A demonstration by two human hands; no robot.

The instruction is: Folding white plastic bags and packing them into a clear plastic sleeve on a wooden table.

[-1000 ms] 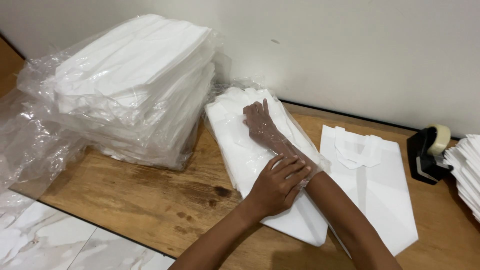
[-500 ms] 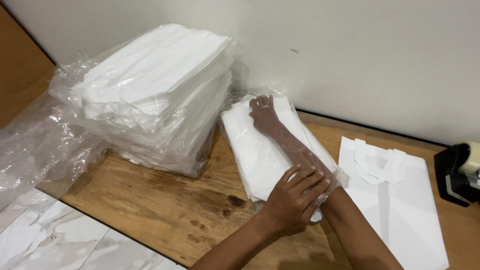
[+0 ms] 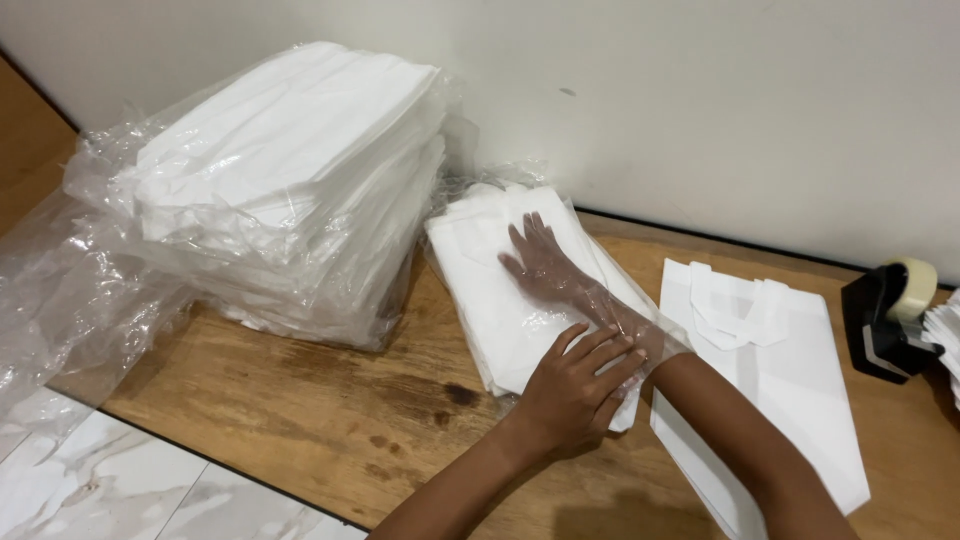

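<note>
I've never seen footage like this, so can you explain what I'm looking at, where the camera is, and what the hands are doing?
There is no machine: a person wears a camera on the head, looking down at their own bare hands. On the wooden table lies a small stack of white folded bags partly inside a clear plastic sleeve. The right hand reaches inside the sleeve, flat on the bags; the left hand presses its open end. Nearby: a big wrapped pile, a loose white bag and a tape dispenser.
</note>
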